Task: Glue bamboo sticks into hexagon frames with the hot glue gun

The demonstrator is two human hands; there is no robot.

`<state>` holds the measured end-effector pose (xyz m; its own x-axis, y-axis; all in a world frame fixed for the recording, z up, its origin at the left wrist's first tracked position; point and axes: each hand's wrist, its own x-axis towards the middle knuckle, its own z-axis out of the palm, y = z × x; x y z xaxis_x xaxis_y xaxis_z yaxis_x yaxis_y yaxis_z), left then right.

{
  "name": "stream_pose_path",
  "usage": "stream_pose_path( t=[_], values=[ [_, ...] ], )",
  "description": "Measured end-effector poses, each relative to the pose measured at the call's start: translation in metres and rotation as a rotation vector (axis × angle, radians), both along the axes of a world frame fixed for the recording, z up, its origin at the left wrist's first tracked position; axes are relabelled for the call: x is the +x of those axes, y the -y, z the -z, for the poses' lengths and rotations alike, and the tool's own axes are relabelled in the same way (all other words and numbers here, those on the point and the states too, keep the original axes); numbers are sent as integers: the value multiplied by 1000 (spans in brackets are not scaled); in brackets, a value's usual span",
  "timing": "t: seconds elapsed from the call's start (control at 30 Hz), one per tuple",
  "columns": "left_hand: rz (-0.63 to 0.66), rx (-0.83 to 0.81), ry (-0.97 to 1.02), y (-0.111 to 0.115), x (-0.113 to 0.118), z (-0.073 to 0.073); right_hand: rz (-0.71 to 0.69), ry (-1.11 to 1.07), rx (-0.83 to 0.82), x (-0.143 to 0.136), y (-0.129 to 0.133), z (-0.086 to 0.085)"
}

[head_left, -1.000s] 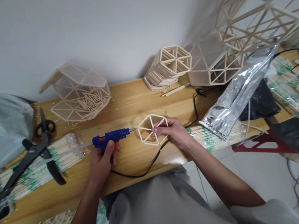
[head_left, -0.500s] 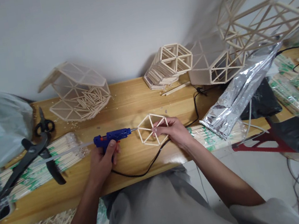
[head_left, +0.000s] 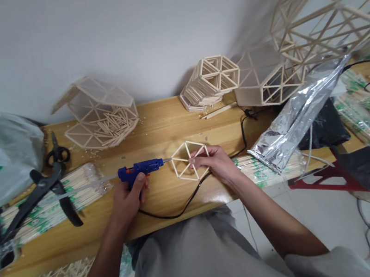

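Note:
My left hand (head_left: 131,194) is closed round the handle of a blue hot glue gun (head_left: 143,167), which has a pale glue stick (head_left: 83,187) trailing from its back. The gun's metal tip meets or nearly meets the left corner of a hexagonal stick frame (head_left: 182,159) with spokes joined at its centre. My right hand (head_left: 214,162) pinches this frame near its middle and right side, holding it tilted above the wooden table. A black cord (head_left: 179,215) runs below the frame, passing under my right hand.
Against the wall stand a stack of hexagon frames (head_left: 218,73), a hexagonal box of short sticks (head_left: 101,119) and a large stick lattice (head_left: 333,7). Scissors (head_left: 56,152), black-handled cutters (head_left: 36,199) and packs of sticks (head_left: 81,173) lie left; a silver foil bag (head_left: 294,116) lies right.
The view has shifted very slightly. Both hands keep their holds, and the gun tip stays at the frame's left corner.

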<state>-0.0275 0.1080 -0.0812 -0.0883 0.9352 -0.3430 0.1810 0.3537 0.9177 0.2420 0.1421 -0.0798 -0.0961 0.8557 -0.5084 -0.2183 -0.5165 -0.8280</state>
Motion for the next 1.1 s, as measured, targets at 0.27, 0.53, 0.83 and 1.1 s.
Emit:
stream_pose_path(
  t=[0.27,0.53,0.83,1.1],
  values=[
    [51,34,7,0,-4,1,8,-16,-10,1,-1,1],
    [31,45,11,3,-5,0,-16,-76,1,1,0,-3],
    [202,19,-95,11,18,7,-44,-60,19,2,1,1],
    [237,5,-136,5,25,6,-75,-53,53,3,1,1]
  ],
)
